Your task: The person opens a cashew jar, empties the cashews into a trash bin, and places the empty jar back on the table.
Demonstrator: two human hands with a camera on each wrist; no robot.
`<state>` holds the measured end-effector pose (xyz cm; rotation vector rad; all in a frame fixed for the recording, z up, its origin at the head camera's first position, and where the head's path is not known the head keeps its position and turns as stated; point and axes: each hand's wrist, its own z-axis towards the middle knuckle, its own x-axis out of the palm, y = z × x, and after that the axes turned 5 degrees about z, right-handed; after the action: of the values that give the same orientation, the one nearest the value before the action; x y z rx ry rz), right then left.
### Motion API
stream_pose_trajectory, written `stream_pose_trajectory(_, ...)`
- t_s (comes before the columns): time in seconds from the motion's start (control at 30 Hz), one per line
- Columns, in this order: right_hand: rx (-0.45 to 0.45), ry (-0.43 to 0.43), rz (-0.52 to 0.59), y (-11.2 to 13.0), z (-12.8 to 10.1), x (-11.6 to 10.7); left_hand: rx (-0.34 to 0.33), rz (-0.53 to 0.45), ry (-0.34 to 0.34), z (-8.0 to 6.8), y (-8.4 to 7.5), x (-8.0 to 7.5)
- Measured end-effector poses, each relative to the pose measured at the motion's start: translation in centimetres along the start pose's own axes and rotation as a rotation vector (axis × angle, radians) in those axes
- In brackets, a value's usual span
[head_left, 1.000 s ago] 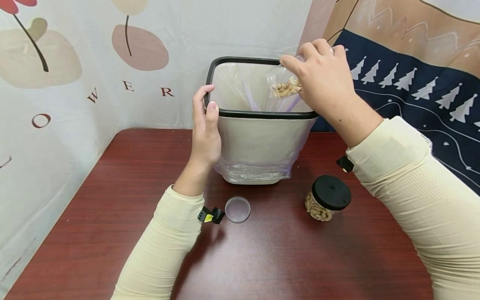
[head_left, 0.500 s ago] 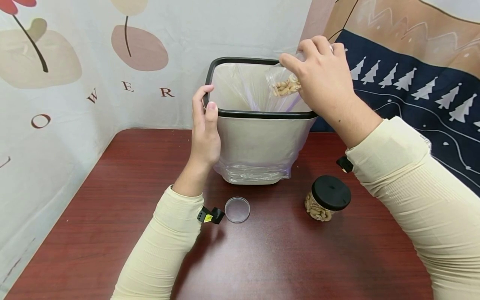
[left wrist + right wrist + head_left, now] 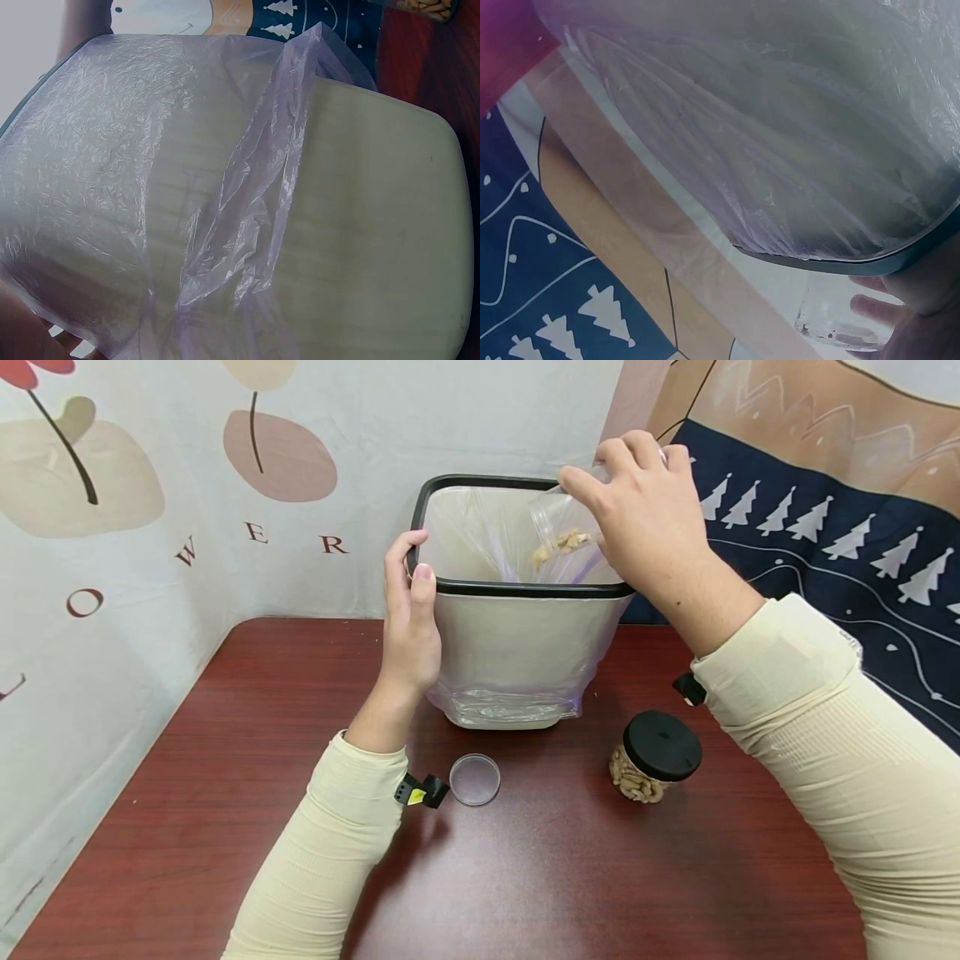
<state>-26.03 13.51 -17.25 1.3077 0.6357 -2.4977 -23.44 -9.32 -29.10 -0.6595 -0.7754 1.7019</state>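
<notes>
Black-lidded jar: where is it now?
In the head view, the jar stands on the table, right of the clear lid and nearer than the bin.

Head view bright, wrist views seemingly hazy

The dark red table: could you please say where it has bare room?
Free: the table left of the cream left sleeve, and its front centre, between that sleeve and the cream right sleeve, in front of the clear round lid and black-lidded clear jar. Crowded: around the pale black-rimmed bin, with the left hand and the right hand at its rim.
</notes>
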Motion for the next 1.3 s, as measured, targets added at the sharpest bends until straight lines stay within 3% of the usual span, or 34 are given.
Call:
stream_pose_trajectory(0.87, -0.035, -0.073, -0.019, 0.2, -0.02, 0.17, 0.01, -0.008, -0.003, 0.14, 0.11, 0.03)
stream_pose_trajectory(1.3, -0.037, -0.049, -0.057, 0.28, -0.01, 0.03, 0.015, -0.004, -0.008, 0.14, 0.15, 0.05)
